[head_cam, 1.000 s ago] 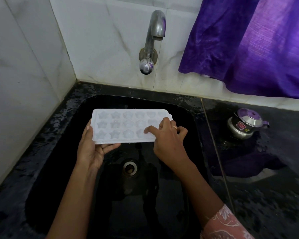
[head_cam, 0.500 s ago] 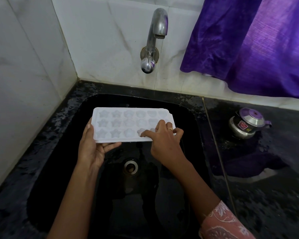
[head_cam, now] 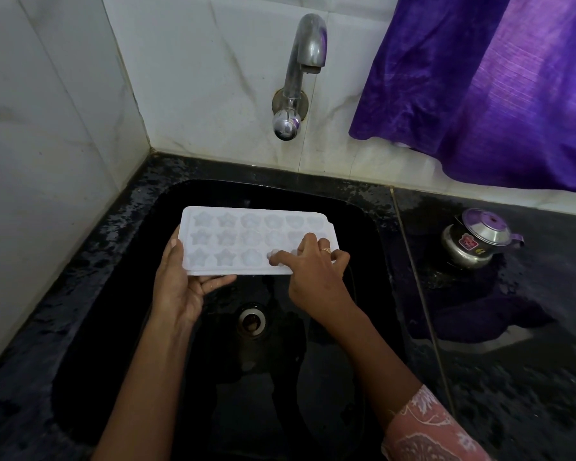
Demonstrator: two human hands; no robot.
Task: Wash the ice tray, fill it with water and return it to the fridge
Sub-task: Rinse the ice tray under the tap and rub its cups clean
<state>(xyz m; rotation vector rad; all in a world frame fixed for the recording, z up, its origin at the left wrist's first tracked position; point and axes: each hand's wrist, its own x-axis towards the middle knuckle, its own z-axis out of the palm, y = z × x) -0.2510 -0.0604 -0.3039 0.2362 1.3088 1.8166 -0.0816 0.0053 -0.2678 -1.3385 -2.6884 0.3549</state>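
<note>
- The ice tray (head_cam: 246, 241) is in the air above the sink (head_cam: 363, 294), level, with its cups facing up. Its long axis runs from my left to my right.
- My left hand (head_cam: 180, 287) grips the left short end, thumb on the top edge and fingers under it. This hand carries the weight.
- My right hand (head_cam: 313, 274) lies on the right front part of the tray with bent fingers, and a fingertip (head_cam: 273, 256) presses near a cup in the front row. I cannot tell if the thumb hooks under the front edge, so I cannot say if this hand really holds the tray.
- The tap (head_cam: 300, 78) is on the wall behind the far long edge, higher than the tray, about over its right half. I see no water falling from it.
- I judge I am at the washing step. For rinsing, the tray must go away from me, toward the wall, and the right hand is nearer to the tap.
</note>
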